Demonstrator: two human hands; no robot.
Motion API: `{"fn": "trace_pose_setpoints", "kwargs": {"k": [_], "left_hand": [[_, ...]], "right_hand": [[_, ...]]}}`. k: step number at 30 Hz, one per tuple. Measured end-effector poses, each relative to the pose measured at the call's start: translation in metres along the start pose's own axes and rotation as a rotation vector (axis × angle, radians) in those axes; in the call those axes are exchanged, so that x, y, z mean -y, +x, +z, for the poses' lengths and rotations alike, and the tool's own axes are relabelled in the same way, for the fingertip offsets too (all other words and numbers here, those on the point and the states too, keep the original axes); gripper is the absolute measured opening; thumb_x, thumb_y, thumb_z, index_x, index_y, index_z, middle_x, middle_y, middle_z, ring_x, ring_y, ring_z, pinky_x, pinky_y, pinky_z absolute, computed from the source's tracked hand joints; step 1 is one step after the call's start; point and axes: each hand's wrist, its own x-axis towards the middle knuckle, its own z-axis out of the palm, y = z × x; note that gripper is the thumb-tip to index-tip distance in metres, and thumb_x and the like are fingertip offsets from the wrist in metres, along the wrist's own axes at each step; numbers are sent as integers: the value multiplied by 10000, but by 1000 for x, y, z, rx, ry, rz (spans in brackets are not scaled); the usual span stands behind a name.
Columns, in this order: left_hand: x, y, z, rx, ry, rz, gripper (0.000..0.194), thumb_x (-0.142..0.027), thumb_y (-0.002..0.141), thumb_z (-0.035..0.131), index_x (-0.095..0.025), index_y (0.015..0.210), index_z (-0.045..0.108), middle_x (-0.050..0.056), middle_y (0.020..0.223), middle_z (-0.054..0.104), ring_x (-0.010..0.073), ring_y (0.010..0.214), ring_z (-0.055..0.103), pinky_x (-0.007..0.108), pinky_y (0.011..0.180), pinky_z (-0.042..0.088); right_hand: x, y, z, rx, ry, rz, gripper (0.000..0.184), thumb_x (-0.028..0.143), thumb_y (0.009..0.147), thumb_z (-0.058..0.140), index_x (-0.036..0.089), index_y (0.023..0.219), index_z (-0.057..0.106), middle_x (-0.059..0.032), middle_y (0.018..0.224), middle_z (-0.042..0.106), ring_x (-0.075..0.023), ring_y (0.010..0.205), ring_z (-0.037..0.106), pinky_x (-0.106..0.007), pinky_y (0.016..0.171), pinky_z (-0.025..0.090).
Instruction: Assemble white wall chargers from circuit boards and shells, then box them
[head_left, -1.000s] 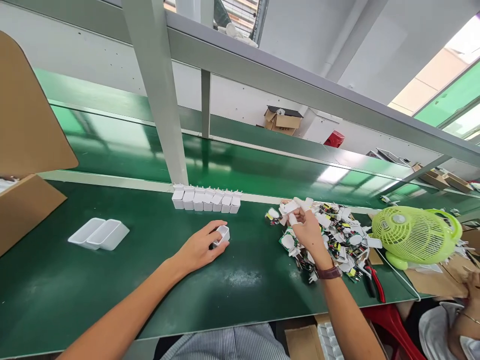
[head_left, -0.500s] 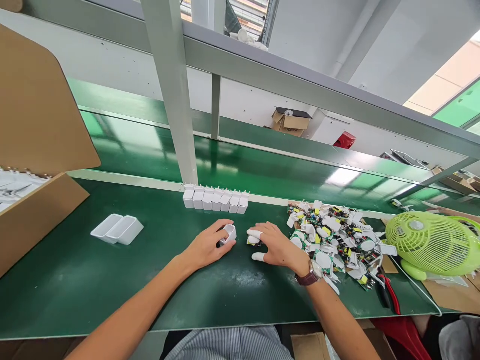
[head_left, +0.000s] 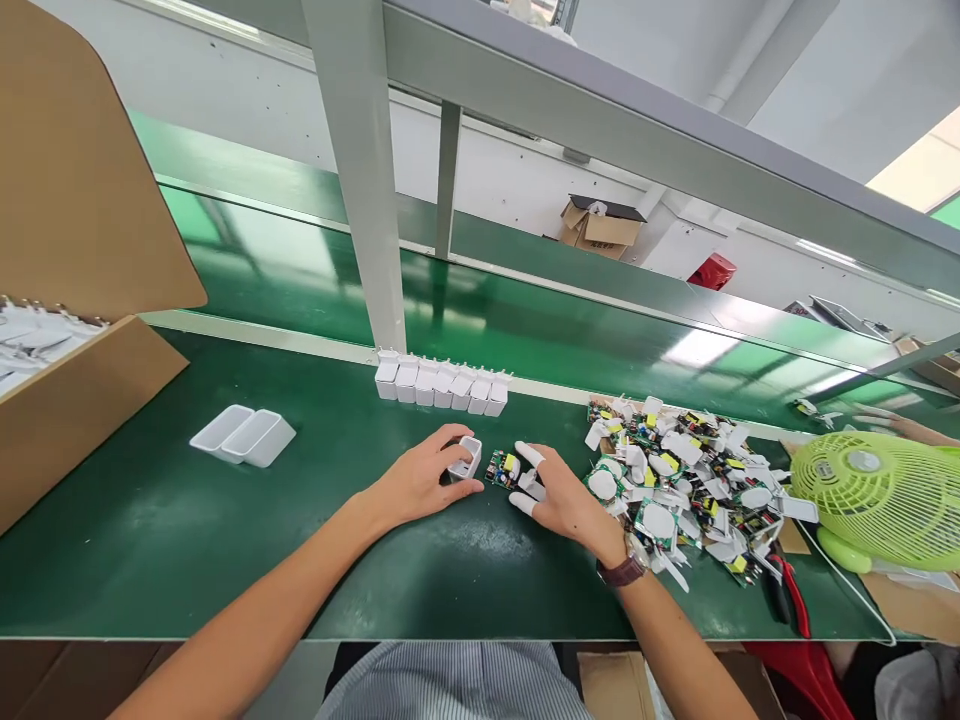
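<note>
My left hand (head_left: 420, 477) is closed around a small white plastic housing (head_left: 468, 455), its open mouth tilted up and towards the right. White finger cots cover the thumb and a fingertip of my right hand (head_left: 562, 497). Between those fingers is a small circuit board (head_left: 499, 470) with a yellow part and a white piece at its right end. The board points at the housing, a small gap apart from it, low over the green bench. To the right of my right hand lies a heap of similar circuit boards (head_left: 694, 480) with white pieces attached.
Two open white housings (head_left: 251, 437) lie at the left. White closed units (head_left: 442, 385) stand in a row at the bench's back edge. A cardboard box (head_left: 97, 400) is far left. Pliers (head_left: 793, 597) and a green fan (head_left: 874, 500) are at right, near another person's hand (head_left: 904, 427).
My right hand has turned, so more of the circuit board shows between its fingers. The housing in my left hand is tipped more upright. The view has shifted slightly.
</note>
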Motion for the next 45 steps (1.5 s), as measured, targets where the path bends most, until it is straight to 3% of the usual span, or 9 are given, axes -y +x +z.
{"fn": "trace_pose_setpoints", "kwargs": {"k": [3,7,9,12,15,21,35,45], "left_hand": [[0,-1,-3,30,-54,-8,312,-448,894,716,-223,1094,634,110,1347,553,245,1113,656,367,954,578],[0,-1,-7,47,-160,-32,789,-415,810,810,-254,1467,404,144,1448,492,289,1262,591,430,1057,547],[0,-1,-7,74,-176,-60,900,-347,811,809,-269,1548,300,144,1489,472,298,1307,568,449,1103,518],[2,-2,-1,72,-169,-125,822,-265,848,762,-277,1540,318,123,1472,515,292,1291,590,450,1104,518],[5,-3,7,-23,-125,-158,777,-264,857,760,-272,1515,347,121,1441,546,300,1277,600,466,1089,527],[8,-1,14,-160,5,1,715,-257,941,674,-268,1550,299,147,1400,568,317,1305,561,536,1094,503],[8,2,20,-168,78,108,764,-192,961,648,-239,1599,232,159,1418,581,301,1330,531,523,1103,483],[8,4,19,-163,112,102,743,-209,971,628,-233,1600,233,168,1406,593,312,1318,554,527,1074,508]], "right_hand": [[3,6,11,-61,94,34,556,181,847,609,206,1390,497,-134,1281,607,-300,1197,594,-480,1040,511],[9,15,3,-224,298,60,518,181,832,574,219,1345,516,-128,1294,568,-246,1044,638,-376,839,592],[12,20,-4,-268,371,0,505,185,845,558,241,1346,522,-117,1318,556,-228,1018,637,-356,805,591],[16,28,-7,-288,410,-77,496,201,869,565,266,1360,523,-106,1305,569,-218,1000,642,-346,785,592],[19,31,2,-358,382,-154,567,191,896,585,259,1442,451,-126,1321,562,-238,1072,639,-380,837,602],[26,26,14,-435,175,-343,710,71,903,551,273,1544,324,-134,1348,577,-294,1264,561,-534,1026,546],[28,23,18,-476,12,-292,736,79,876,556,172,1558,293,-171,1298,608,-315,1219,574,-537,1001,563],[35,24,14,-505,-39,-293,710,69,873,541,152,1540,314,-175,1255,621,-324,1178,587,-534,965,581]]}}
